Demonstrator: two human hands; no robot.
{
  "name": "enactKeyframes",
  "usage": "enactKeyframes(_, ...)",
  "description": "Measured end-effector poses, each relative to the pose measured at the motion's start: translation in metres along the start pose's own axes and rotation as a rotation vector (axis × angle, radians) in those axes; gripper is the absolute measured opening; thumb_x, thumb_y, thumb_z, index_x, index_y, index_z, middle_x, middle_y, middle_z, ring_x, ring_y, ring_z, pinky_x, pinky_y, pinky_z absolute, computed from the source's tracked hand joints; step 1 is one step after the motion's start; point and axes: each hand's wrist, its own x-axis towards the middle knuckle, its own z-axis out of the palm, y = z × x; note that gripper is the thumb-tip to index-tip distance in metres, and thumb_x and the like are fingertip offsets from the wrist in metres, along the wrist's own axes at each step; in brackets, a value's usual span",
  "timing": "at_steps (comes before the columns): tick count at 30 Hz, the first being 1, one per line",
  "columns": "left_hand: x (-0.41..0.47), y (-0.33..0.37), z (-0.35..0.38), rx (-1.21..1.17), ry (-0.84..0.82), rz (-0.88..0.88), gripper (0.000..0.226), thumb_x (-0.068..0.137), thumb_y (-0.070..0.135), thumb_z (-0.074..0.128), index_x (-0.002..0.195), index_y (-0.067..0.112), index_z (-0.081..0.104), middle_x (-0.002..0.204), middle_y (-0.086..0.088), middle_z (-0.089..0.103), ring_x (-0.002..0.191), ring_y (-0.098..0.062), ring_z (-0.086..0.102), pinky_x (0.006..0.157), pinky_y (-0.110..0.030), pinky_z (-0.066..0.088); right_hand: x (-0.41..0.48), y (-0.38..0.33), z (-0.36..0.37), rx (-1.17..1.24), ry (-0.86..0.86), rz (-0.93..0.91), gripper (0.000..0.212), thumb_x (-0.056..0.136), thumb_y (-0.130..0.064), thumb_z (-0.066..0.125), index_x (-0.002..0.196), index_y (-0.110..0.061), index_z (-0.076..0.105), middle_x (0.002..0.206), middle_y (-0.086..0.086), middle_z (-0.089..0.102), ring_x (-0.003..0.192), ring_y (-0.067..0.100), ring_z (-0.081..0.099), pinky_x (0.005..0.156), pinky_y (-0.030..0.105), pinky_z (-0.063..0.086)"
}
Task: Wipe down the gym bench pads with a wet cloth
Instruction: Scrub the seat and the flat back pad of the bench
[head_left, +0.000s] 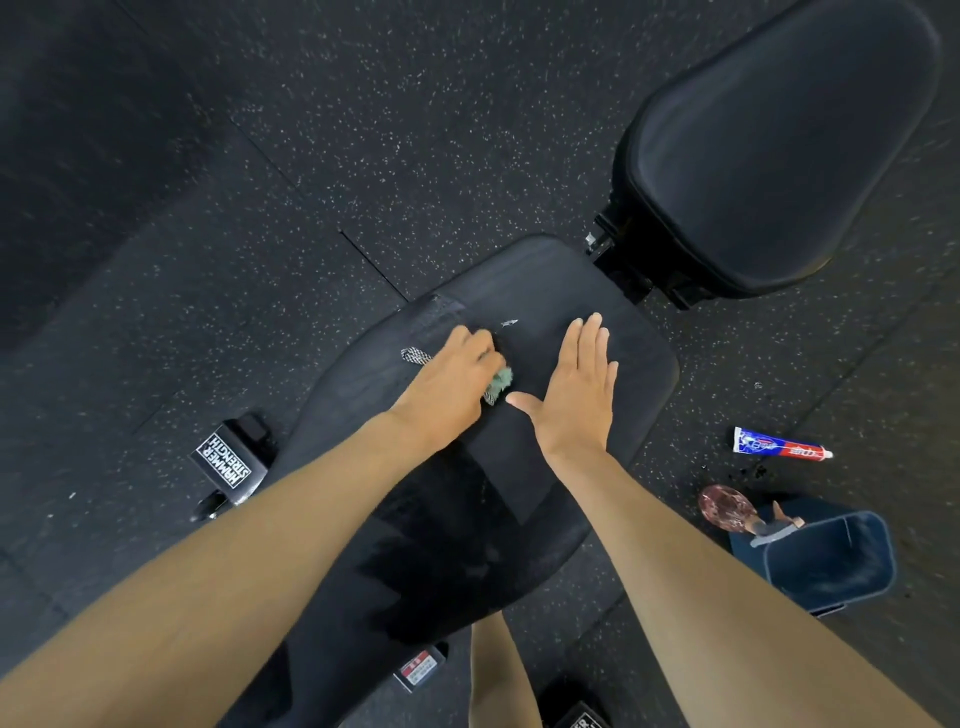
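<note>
The long black bench pad (587, 291) runs from the bottom centre up to the middle of the view, and a dark wet patch shows on its near part. My left hand (449, 387) grips a bunched green-and-patterned cloth (500, 383) against the pad's left side. A strip of the cloth sticks out past my knuckles. To its right, my right hand (574, 387) lies flat on the pad with straight fingers. A second black pad (779, 145), the seat, sits at the upper right beyond a metal joint.
On the speckled rubber floor to the right lie a toothpaste tube (779, 447), a reddish brush (724, 509) and a dark blue bin (831, 564). The bench's frame foot with a white-lettered label (226, 462) stands at the left. A bare leg (498, 675) shows at the bottom.
</note>
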Motion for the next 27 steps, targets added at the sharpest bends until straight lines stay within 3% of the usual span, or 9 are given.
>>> enactKeyframes(3, -0.004, -0.010, -0.014, -0.032, -0.115, 0.097, 0.052, 0.073, -0.018, 0.046, 0.117, 0.005, 0.061, 0.107, -0.008, 0.052, 0.096, -0.025, 0.041, 0.083, -0.033, 0.040, -0.001, -0.002, -0.001, 0.005, -0.003, 0.009, 0.104, 0.088, -0.046, 0.060, 0.151, -0.005, -0.011, 0.158, 0.012, -0.020, 0.147, 0.025, -0.015, 0.119, 0.041, 0.001)
enactKeyframes(6, 0.021, -0.014, -0.029, -0.102, 0.032, 0.022, 0.051, 0.067, -0.023, 0.044, 0.105, 0.002, 0.067, 0.098, -0.013, 0.056, 0.088, -0.031, 0.044, 0.073, -0.029, 0.035, -0.001, -0.003, -0.002, 0.014, -0.006, 0.003, 0.104, 0.088, -0.046, 0.060, 0.151, -0.005, -0.011, 0.158, 0.012, -0.020, 0.147, 0.025, -0.015, 0.120, 0.041, 0.002)
enactKeyframes(8, 0.051, -0.006, -0.032, -0.103, 0.087, -0.015, 0.050, 0.070, -0.023, 0.043, 0.107, 0.001, 0.067, 0.102, -0.013, 0.056, 0.089, -0.030, 0.042, 0.074, -0.033, 0.037, 0.000, -0.003, -0.002, 0.003, -0.003, -0.003, 0.103, 0.089, -0.047, 0.059, 0.151, -0.005, -0.012, 0.158, 0.012, -0.021, 0.147, 0.026, -0.015, 0.120, 0.042, 0.001)
enactKeyframes(11, 0.070, 0.004, -0.025, 0.034, 0.017, 0.061, 0.044, 0.074, -0.018, 0.047, 0.108, 0.003, 0.064, 0.106, -0.009, 0.054, 0.092, -0.027, 0.040, 0.080, -0.039, 0.044, 0.001, -0.002, -0.001, -0.016, 0.007, -0.005, 0.103, 0.089, -0.047, 0.058, 0.150, -0.004, -0.013, 0.158, 0.013, -0.021, 0.147, 0.026, -0.015, 0.120, 0.042, 0.002)
enactKeyframes(13, 0.054, -0.005, -0.018, 0.161, -0.006, 0.148, 0.035, 0.069, -0.015, 0.054, 0.095, 0.005, 0.064, 0.098, -0.008, 0.055, 0.089, -0.030, 0.045, 0.073, -0.038, 0.046, 0.001, -0.002, -0.001, -0.022, -0.003, -0.006, 0.104, 0.089, -0.048, 0.058, 0.150, -0.004, -0.013, 0.158, 0.013, -0.021, 0.147, 0.026, -0.015, 0.120, 0.041, 0.002)
enactKeyframes(17, 0.008, -0.018, -0.016, 0.268, -0.004, 0.202, 0.032, 0.052, -0.012, 0.063, 0.076, 0.008, 0.063, 0.079, -0.004, 0.056, 0.073, -0.026, 0.051, 0.065, -0.026, 0.037, 0.000, -0.001, -0.001, -0.016, -0.009, -0.003, 0.105, 0.089, -0.046, 0.060, 0.150, -0.004, -0.014, 0.158, 0.013, -0.022, 0.147, 0.026, -0.015, 0.120, 0.041, 0.002)
enactKeyframes(22, 0.029, -0.018, -0.038, 0.177, -0.192, 0.052, 0.044, 0.076, -0.012, 0.048, 0.110, 0.010, 0.065, 0.106, -0.006, 0.054, 0.095, -0.025, 0.043, 0.082, -0.037, 0.043, 0.000, -0.003, -0.001, -0.010, -0.009, 0.004, 0.105, 0.089, -0.046, 0.060, 0.150, -0.004, -0.015, 0.157, 0.013, -0.023, 0.147, 0.026, -0.016, 0.120, 0.042, 0.002)
enactKeyframes(27, 0.071, 0.002, -0.046, 0.112, -0.057, 0.008, 0.047, 0.079, -0.014, 0.044, 0.117, 0.008, 0.062, 0.113, -0.007, 0.054, 0.096, -0.026, 0.041, 0.085, -0.037, 0.042, 0.001, 0.000, -0.001, -0.036, -0.002, -0.012, 0.104, 0.090, -0.049, 0.057, 0.150, -0.004, -0.014, 0.158, 0.013, -0.022, 0.147, 0.026, -0.015, 0.120, 0.041, 0.002)
